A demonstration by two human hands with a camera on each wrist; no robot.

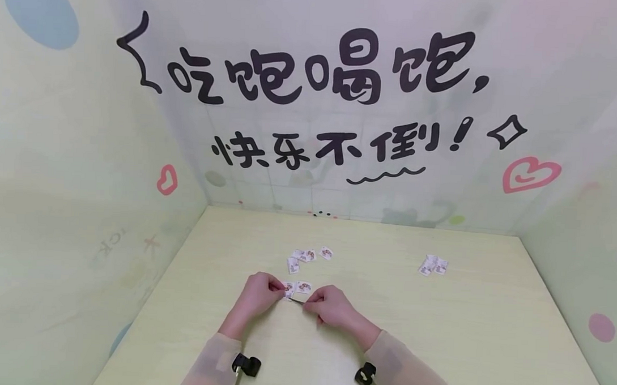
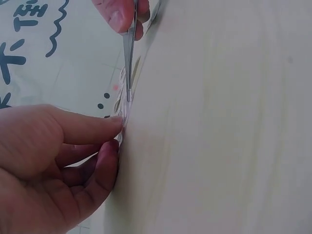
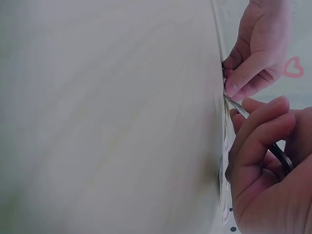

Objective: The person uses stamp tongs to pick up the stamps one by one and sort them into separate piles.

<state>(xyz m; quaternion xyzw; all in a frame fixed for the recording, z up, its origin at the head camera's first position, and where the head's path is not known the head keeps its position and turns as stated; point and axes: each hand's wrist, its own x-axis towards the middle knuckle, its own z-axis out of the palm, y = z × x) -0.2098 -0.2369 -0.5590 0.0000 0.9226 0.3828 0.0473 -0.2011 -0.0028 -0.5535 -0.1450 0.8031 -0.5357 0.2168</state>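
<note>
Thumb and fingertips of my left hand (image 1: 259, 294) pinch a small white printed piece (image 1: 288, 292), like a sticker or paper card, low over the table. My right hand (image 1: 333, 307) grips slim metal tweezers (image 2: 128, 61), whose tips meet the piece close to the left fingertips. In the right wrist view, the right fingers curl around the tool's dark rear part (image 3: 282, 158). Another printed piece (image 1: 304, 287) lies just right of the held one. Seen edge-on in the wrist views, the held piece's print cannot be made out.
Farther back on the pale table (image 1: 225, 235) lie several similar pieces (image 1: 309, 255) in a loose group. A second small cluster (image 1: 433, 265) sits toward the right. Printed walls (image 1: 308, 192) with large lettering enclose the table at the back and sides.
</note>
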